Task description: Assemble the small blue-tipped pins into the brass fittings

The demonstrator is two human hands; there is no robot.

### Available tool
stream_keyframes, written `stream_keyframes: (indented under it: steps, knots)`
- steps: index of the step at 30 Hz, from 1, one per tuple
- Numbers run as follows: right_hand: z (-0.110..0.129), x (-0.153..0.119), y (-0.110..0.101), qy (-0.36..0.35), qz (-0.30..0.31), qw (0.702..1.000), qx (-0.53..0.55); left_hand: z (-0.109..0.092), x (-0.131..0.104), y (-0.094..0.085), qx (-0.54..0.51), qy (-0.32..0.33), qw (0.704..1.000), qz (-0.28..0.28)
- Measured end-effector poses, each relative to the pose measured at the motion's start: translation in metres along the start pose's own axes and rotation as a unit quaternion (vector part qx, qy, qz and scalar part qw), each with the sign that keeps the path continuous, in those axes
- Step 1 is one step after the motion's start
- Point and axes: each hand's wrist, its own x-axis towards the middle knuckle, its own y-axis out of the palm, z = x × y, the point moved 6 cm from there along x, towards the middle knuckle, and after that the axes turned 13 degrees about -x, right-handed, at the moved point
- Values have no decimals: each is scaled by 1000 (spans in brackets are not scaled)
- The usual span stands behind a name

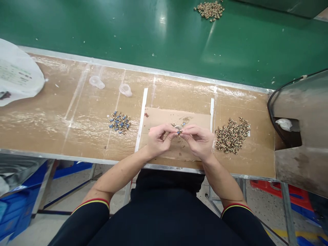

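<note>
Over the cardboard sheet (161, 116) my left hand (161, 139) and my right hand (199, 139) meet, thumbs and forefingers pinched on one small blue and brass-coloured part (179, 132). Just behind the fingertips, a small round dish is partly hidden, with a few small parts around it. Left of the sheet lies a pile of small blue and brass-coloured parts (120, 122). A larger pile of brass-coloured parts (232, 135) lies to the right of my right hand.
Two clear plastic cups (96, 82) (125, 90) lie at the left of the bench. A white bag (19, 73) is at the far left. Beyond the bench runs a green surface (123, 37) with another brass pile (210, 10). A metal machine (304, 102) stands at the right.
</note>
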Motion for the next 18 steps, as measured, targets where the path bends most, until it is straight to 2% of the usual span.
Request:
stream_keyframes:
  steps: [5,8,12,15,18]
  knots:
    - [1,4,-12,-41,8,998,-41,4,1,-1,-6,-22,1000,-14]
    - [8,6,-19,-105,5,990,-96,12,1,-2,-28,-103,994,-34]
    - [12,6,-15,-163,31,969,-183,18,2,3,-84,-193,977,-9]
    - [11,6,-13,-169,36,963,-209,17,3,5,-103,-204,974,8]
    - [10,6,-15,-152,32,964,-215,15,4,5,-84,-178,980,23]
